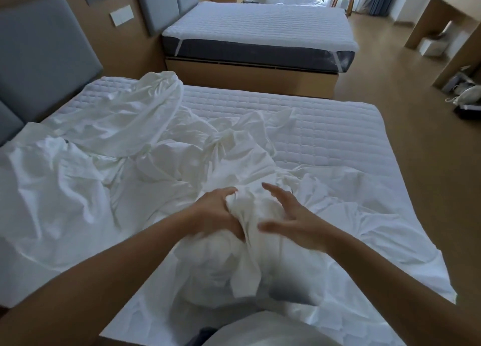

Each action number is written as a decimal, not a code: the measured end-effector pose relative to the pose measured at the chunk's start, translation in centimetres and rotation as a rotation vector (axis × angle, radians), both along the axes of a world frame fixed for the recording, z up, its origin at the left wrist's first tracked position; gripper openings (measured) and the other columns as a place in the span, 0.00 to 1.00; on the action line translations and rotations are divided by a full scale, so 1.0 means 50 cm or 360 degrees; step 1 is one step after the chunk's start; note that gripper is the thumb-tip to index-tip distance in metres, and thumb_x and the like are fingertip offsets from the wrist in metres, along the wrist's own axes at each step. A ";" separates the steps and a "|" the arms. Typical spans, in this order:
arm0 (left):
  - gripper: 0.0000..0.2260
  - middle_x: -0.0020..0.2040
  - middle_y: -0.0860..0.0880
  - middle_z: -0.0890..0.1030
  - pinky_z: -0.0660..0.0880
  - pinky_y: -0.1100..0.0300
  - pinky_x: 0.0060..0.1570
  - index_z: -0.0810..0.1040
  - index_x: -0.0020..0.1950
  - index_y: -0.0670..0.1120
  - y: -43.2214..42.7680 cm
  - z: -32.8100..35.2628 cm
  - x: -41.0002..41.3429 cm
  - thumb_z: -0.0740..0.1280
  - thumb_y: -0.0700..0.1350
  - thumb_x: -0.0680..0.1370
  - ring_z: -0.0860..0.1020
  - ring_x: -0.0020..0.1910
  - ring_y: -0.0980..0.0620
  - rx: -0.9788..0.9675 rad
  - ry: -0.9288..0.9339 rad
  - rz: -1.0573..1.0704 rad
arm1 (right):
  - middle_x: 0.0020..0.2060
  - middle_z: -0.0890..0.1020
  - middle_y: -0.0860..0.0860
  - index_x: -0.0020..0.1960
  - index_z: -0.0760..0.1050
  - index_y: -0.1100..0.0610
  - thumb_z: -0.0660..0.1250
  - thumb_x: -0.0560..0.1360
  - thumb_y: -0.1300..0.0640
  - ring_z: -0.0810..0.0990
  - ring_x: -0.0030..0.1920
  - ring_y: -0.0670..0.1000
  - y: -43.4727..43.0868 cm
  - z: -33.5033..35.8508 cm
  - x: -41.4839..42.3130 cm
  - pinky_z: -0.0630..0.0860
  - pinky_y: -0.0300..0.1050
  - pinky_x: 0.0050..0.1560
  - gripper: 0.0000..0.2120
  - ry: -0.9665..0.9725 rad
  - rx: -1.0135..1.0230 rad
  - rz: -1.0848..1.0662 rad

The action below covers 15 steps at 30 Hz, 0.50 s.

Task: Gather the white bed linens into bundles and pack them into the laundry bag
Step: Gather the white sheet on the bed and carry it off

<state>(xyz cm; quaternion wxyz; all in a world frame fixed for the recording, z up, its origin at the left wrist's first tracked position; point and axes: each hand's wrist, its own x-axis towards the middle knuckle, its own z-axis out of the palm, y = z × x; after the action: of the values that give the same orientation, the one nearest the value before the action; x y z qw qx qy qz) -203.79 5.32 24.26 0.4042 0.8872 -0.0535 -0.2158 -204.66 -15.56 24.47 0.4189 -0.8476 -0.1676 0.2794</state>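
Left hand (pixel 216 213) gripping bunched sheet (pixel 250 215), right hand (pixel 294 215) spread beside it

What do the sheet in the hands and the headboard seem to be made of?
The sheet, gripped by the left hand, looks like thin woven cotton or a blend, matte: it holds sharp creases. The headboard looks like grey padded fabric or faux leather; its smooth, dull surface leaves that open.
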 end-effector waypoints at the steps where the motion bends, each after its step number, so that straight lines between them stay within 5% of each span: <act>1: 0.24 0.43 0.56 0.83 0.78 0.59 0.44 0.80 0.46 0.55 0.005 0.001 0.010 0.78 0.48 0.52 0.82 0.46 0.52 -0.0133 0.0155 0.0010 | 0.75 0.48 0.43 0.74 0.41 0.38 0.72 0.62 0.33 0.51 0.75 0.49 -0.005 0.001 -0.016 0.55 0.51 0.73 0.53 -0.0204 -0.0147 0.0164; 4: 0.14 0.39 0.52 0.83 0.75 0.61 0.43 0.82 0.41 0.51 0.004 0.018 0.030 0.76 0.47 0.56 0.81 0.40 0.55 -0.0215 0.0531 -0.0144 | 0.75 0.38 0.47 0.70 0.26 0.36 0.69 0.58 0.26 0.42 0.76 0.56 -0.002 -0.020 -0.046 0.51 0.56 0.72 0.61 -0.1069 -0.0638 0.0498; 6: 0.04 0.39 0.50 0.80 0.73 0.67 0.42 0.79 0.39 0.50 0.000 0.012 0.039 0.72 0.42 0.70 0.78 0.37 0.60 -0.0129 0.0593 -0.0195 | 0.76 0.46 0.57 0.71 0.27 0.36 0.68 0.58 0.26 0.55 0.74 0.63 0.012 -0.035 -0.049 0.64 0.63 0.65 0.60 -0.1332 -0.0579 0.0490; 8: 0.07 0.47 0.44 0.80 0.70 0.71 0.39 0.79 0.46 0.42 -0.007 0.010 0.036 0.62 0.37 0.79 0.74 0.37 0.62 -0.0068 0.0641 -0.0157 | 0.73 0.61 0.61 0.75 0.36 0.38 0.72 0.59 0.30 0.70 0.65 0.65 0.023 -0.048 -0.039 0.76 0.62 0.54 0.58 -0.1396 -0.0526 0.0423; 10: 0.11 0.57 0.40 0.79 0.70 0.71 0.47 0.78 0.57 0.39 -0.007 0.005 0.031 0.65 0.41 0.76 0.74 0.45 0.58 -0.0084 0.0572 -0.0158 | 0.66 0.71 0.58 0.74 0.46 0.42 0.74 0.60 0.36 0.77 0.57 0.61 0.028 -0.059 -0.034 0.79 0.56 0.47 0.52 -0.1350 -0.0513 0.0352; 15: 0.36 0.69 0.53 0.67 0.61 0.64 0.64 0.62 0.73 0.51 0.007 0.002 0.020 0.67 0.62 0.68 0.66 0.69 0.54 0.0124 0.0302 -0.0273 | 0.62 0.74 0.50 0.72 0.58 0.45 0.74 0.65 0.43 0.76 0.57 0.53 0.046 -0.066 -0.024 0.71 0.47 0.56 0.41 -0.0913 -0.0337 0.0162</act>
<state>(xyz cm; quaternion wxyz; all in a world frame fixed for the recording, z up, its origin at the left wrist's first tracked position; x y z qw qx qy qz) -202.80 5.64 24.36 0.3527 0.8701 -0.0824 -0.3344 -205.86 -13.28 21.17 0.2495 -0.9213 -0.2911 0.0653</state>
